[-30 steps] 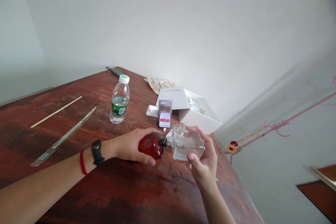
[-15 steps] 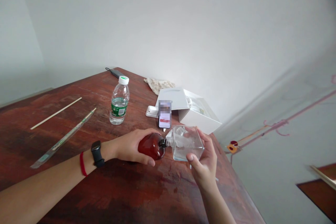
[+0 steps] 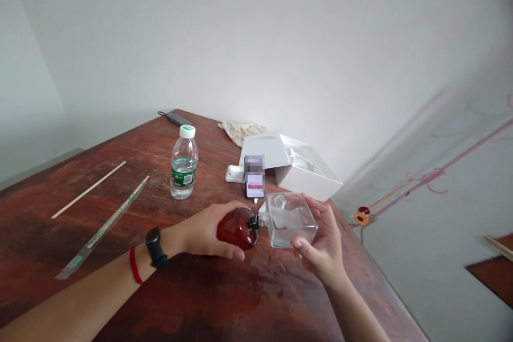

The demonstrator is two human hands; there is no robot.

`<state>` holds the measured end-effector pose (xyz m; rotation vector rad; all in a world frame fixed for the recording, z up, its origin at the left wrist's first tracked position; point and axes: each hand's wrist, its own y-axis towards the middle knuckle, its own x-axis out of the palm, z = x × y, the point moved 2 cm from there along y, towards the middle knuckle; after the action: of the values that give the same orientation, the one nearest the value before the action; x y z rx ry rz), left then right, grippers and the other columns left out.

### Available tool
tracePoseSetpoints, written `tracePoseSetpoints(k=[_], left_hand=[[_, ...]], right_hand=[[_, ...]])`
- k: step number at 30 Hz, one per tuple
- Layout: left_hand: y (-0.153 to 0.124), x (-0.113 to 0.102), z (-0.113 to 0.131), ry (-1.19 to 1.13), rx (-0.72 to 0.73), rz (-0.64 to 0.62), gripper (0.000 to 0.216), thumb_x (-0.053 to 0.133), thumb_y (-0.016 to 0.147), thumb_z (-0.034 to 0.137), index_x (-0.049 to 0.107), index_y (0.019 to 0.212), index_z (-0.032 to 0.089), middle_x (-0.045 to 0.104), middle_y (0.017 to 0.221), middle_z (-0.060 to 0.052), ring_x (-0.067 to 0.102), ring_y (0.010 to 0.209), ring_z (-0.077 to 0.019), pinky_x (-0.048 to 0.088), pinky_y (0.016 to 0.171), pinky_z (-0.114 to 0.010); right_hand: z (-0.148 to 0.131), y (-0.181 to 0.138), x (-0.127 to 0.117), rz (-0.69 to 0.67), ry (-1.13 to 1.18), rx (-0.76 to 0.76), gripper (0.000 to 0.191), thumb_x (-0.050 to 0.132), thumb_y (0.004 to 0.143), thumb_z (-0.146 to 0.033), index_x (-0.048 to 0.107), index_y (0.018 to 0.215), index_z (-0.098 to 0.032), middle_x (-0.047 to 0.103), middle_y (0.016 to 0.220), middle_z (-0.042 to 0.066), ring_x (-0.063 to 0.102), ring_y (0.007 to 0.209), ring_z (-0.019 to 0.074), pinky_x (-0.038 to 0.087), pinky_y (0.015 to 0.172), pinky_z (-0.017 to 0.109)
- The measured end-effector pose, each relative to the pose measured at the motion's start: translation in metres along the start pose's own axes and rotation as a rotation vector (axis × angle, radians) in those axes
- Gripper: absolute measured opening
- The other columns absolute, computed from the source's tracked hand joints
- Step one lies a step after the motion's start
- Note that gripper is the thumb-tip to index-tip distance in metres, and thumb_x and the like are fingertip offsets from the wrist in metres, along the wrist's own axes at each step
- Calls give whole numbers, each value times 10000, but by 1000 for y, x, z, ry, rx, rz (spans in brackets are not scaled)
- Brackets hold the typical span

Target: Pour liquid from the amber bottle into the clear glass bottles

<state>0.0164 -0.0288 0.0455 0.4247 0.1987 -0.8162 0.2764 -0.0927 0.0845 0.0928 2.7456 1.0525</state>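
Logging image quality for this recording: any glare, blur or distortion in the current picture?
Head view: small glints on the red bottle and glass bottle; head view: phone screen partly pixelated; head view: pink rod looks soft; head view: upper right corner darkened.

- Deep reddish amber on the round bottle (image 3: 235, 230), and black at its neck (image 3: 254, 222)!
- The square glass bottle (image 3: 294, 222) runs clear, colourless.
- Green label (image 3: 183, 177), white cap (image 3: 187, 131) on the water bottle (image 3: 185, 150).
- Red-brown table (image 3: 224, 299), darker streaks through it.
- Black wristwatch (image 3: 157, 252), bright red wristband (image 3: 135, 266).
- White box (image 3: 306, 180); and there, cream cloth (image 3: 242, 131) with tan mottling.
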Motion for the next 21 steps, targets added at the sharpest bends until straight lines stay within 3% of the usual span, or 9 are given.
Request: tracePoseSetpoints(k=[12, 21], left_hand=[[-1, -1, -1, 11, -27, 22, 905, 964, 703, 591, 592, 1442, 225, 715, 1431, -135, 682, 1295, -381, 516, 1118, -468], [-1, -3, -5, -58, -14, 31, 859, 969, 714, 536, 600, 1418, 213, 717, 1426, -134, 688, 1282, -360, 514, 1116, -449]], right_hand=[[-8, 23, -17, -230, -149, -30, 664, 956, 771, -520, 649, 1318, -303, 789, 1226, 100, 785, 1082, 288, 672, 861, 379], [-6, 39, -16, -317, -242, -40, 719, 926, 788, -573, 581, 1370, -328, 750, 1277, 105, 766, 1162, 323, 664, 913, 443]])
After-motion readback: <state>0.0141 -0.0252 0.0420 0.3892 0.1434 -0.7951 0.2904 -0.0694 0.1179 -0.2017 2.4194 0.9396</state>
